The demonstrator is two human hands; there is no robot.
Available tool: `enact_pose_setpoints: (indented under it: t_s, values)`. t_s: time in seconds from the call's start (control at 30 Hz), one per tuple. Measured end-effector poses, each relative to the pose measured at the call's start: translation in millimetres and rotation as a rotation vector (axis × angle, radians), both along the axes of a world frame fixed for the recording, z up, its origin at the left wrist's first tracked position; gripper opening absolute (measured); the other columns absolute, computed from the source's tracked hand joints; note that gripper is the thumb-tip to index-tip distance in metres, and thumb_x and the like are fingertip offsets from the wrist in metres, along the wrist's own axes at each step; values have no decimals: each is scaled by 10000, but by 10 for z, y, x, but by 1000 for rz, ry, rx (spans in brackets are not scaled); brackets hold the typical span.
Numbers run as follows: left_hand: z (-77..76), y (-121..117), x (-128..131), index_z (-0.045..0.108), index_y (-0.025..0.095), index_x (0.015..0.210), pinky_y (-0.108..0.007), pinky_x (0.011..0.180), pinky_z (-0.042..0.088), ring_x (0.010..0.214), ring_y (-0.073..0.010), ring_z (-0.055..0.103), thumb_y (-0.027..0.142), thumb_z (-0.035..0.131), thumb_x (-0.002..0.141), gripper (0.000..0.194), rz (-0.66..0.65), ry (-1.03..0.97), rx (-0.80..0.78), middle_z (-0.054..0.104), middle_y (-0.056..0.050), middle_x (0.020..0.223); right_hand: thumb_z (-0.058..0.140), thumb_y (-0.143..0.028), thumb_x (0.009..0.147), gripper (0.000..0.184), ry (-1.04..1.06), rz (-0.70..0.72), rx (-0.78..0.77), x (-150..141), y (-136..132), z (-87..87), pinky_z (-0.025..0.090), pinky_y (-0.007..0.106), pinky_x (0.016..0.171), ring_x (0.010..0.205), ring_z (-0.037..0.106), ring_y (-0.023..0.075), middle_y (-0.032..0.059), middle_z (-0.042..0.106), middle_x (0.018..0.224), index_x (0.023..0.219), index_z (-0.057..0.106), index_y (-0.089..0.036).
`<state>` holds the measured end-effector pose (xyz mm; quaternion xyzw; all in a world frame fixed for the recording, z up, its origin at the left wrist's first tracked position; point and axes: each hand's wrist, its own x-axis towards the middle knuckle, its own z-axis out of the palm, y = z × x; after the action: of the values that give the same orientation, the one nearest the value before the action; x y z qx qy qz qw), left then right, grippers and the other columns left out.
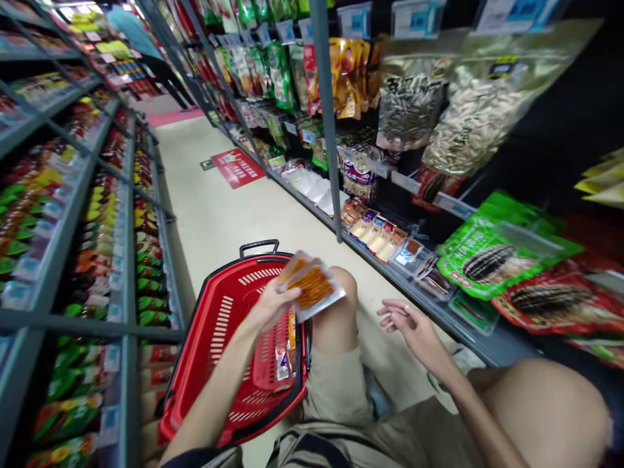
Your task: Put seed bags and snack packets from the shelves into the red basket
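My left hand (273,303) is closed on clear snack packets (314,286) with orange-brown strips inside, at least two overlapping. They are held above the right rim of a red shopping basket (207,338), near my knee. Inside the basket, at its right side, lie a few packages (287,348), partly hidden by my arm and the rim. My right hand (407,325) hovers over the floor between my knees and the lower shelf, fingers loosely curled but apart, with nothing visible in them.
On the right, shelves carry sunflower seed bags (494,253) and small boxed packs (377,231) along the bottom ledge. Slanted racks of snacks (151,266) line the left. A red floor sign (238,169) lies in the aisle. Farther off stands a person (136,39) in a light blue top.
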<state>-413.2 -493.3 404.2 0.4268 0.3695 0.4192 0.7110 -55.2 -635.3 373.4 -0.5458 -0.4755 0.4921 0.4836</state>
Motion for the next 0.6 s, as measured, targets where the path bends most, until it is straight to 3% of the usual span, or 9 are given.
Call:
enact_pose_setpoints:
  t_s: [0.07,0.1,0.2,0.3,0.37,0.47,0.6]
  values:
    - [158,30,780,772,173,1403,-461,1157,599,1335,-382,736,415,1080,695,810,-221,-28,51,787,-160,1400,755,-632,1059,608,110,-13,54,-96,68,188,683,374,896,1079,791,251,148,761,1393,1482,641,-210]
    - [184,21,1135,794,160,1350,-444,1112,611,1261,-363,763,425,1085,688,771,-319,-12,69,806,-155,1343,791,-626,1036,603,136,-91,77,-93,79,233,686,377,913,1088,790,256,143,762,1394,1451,646,-214]
    - [85,-67,1920,792,155,1334,-355,977,616,1098,-282,786,462,1093,684,779,-487,-42,61,815,-140,1288,886,-632,949,581,153,-376,71,146,-22,191,697,380,899,1029,793,265,130,802,1272,1280,684,-199]
    - [-106,-129,2303,767,170,1434,-297,982,585,1137,-240,765,520,1032,795,774,-656,10,106,788,-131,1367,965,-655,831,662,158,-326,-72,629,-284,62,690,356,686,872,779,262,120,815,1129,1203,701,-175]
    - [-174,-96,2457,794,154,1419,-284,987,574,1132,-236,759,551,979,862,709,-793,60,170,799,-127,1339,996,-651,777,682,106,-276,-131,970,-423,82,651,329,578,752,743,236,90,802,987,1156,714,-159]
    - [-118,108,2710,818,125,1365,-279,873,592,1020,-237,768,580,951,884,675,-831,100,184,823,-135,1241,959,-658,823,652,-57,-309,-59,1393,-355,364,595,285,514,631,665,173,36,754,857,1157,733,-146]
    - [47,665,3172,733,173,1515,-278,741,625,1010,-261,788,576,990,834,832,-766,146,168,797,-162,1337,846,-680,943,609,-193,-260,89,1825,233,823,591,274,547,630,667,153,37,773,893,1218,754,-144]
